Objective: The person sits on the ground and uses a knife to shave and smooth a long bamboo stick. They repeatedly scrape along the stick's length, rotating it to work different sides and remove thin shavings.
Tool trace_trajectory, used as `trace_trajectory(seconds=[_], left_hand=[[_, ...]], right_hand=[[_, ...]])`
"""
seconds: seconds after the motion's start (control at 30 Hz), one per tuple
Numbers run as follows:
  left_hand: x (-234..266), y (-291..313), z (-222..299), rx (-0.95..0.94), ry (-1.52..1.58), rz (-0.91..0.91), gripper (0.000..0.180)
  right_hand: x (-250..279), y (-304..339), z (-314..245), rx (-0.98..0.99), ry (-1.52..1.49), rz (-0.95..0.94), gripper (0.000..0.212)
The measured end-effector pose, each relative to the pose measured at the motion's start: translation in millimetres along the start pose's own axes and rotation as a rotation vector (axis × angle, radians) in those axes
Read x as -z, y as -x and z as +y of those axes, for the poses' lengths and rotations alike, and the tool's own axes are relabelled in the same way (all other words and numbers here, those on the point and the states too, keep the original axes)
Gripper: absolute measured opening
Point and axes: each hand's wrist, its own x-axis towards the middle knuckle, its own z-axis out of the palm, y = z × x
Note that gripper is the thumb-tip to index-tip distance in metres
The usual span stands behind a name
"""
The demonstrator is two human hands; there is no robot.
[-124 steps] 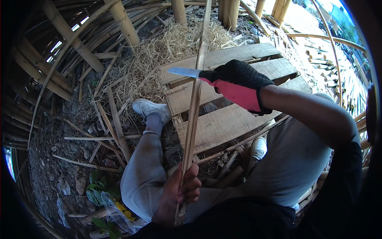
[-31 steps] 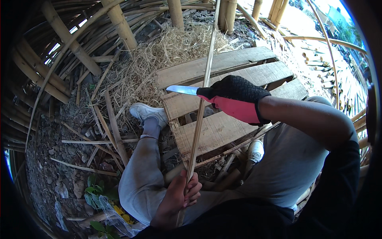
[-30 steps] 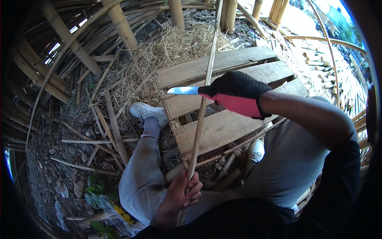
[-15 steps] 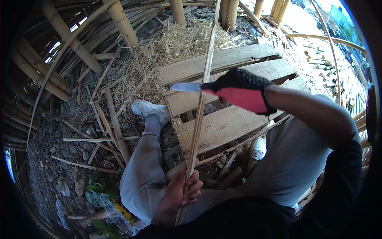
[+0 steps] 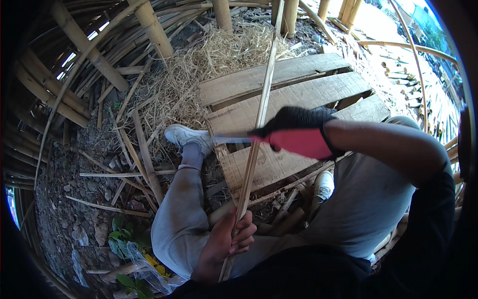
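My bare left hand is wrapped round the lower end of a long bamboo strip, which slants up and away over a wooden pallet. My right hand, in a black and pink glove, grips a knife whose handle is hidden in the fist. Its blade points left and crosses the strip around the middle, somewhat blurred by motion. The gloved fingers are right at the strip; whether the edge bites into it I cannot tell.
Pale shavings are heaped behind the pallet. Bamboo posts stand at the back, and cut bamboo pieces lie on the ground to the left. Clear plastic with leaves lies near my left knee. Stacked poles lie far right.
My right hand and the knife have come down along the strip toward my left hand. The strip's top has shifted slightly right; my left hand keeps its hold.
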Motion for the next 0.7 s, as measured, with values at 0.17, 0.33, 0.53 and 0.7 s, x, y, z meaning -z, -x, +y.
trace_trajectory(seconds=[0.17,0.33,0.53,0.7], left_hand=[[7,4,0,-0.028,0.066,-0.058,0.051],[7,7,-3,-0.008,0.194,-0.077,0.05],[9,7,-3,0.002,0.182,-0.082,0.05],[9,7,-3,0.024,0.166,-0.086,0.051]], right_hand=[[-8,1,-10,-0.006,0.04,0.121,0.042],[-7,-19,16,0.032,-0.054,0.159,0.054],[10,-8,5,-0.145,-0.285,0.056,0.047],[2,8,-11,0.027,0.009,0.047,0.038]])
